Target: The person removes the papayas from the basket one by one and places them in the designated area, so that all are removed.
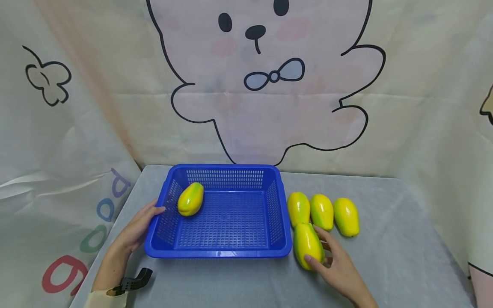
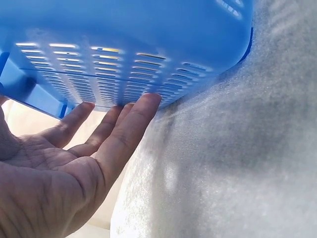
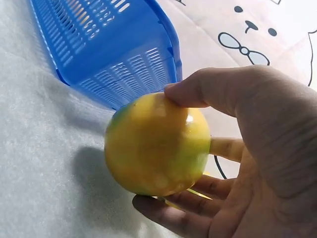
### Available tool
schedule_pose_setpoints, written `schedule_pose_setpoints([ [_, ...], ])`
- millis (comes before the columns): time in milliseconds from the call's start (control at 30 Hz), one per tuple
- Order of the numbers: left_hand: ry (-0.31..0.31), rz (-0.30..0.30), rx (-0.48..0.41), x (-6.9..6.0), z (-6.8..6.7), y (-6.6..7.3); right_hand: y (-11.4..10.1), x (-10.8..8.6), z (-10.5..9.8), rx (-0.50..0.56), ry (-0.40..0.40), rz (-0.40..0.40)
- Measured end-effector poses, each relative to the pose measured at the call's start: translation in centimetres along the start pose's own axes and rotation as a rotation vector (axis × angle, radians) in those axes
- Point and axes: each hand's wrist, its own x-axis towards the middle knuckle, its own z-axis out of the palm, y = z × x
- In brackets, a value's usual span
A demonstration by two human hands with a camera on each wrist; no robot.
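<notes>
A blue plastic basket (image 1: pixel 227 253) with slotted walls sits on the table, and one yellow-green papaya (image 1: pixel 191 199) lies in its left part. My left hand (image 1: pixel 135 229) holds the basket's left side, thumb over the rim; in the left wrist view its fingers (image 2: pixel 130 130) press against the outer wall. Beside the basket's front right corner, my right hand (image 1: pixel 334 265) grips another papaya (image 1: pixel 308 244), thumb on one side and fingers around the other. The right wrist view shows this papaya end-on (image 3: pixel 156 146), just above the cloth. Behind it, three more papayas (image 1: pixel 322 211) stand in a row.
A grey cloth (image 1: pixel 393 239) covers the table. Behind it hangs a pale curtain (image 1: pixel 423 107) with a cartoon animal drawn on it, and more printed fabric hangs on both sides. A black band (image 1: pixel 136 280) is on the left wrist.
</notes>
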Motion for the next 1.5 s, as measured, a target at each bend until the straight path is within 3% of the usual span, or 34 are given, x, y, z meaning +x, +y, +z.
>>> schedule_pose_setpoints([
  [367, -0.021, 0.009, -0.003, 0.07, -0.16, -0.13, 0.57, -0.18, 0.28, -0.043, -0.068, 0.046],
  [833, -0.023, 0.006, -0.006, 0.12, -0.17, 0.12, 0.14, -0.21, 0.25, -0.093, -0.046, 0.051],
  [1500, -0.014, -0.003, -0.003, -0.12, -0.27, 0.26, -0.24, -0.43, 0.41, -0.012, -0.006, 0.093],
])
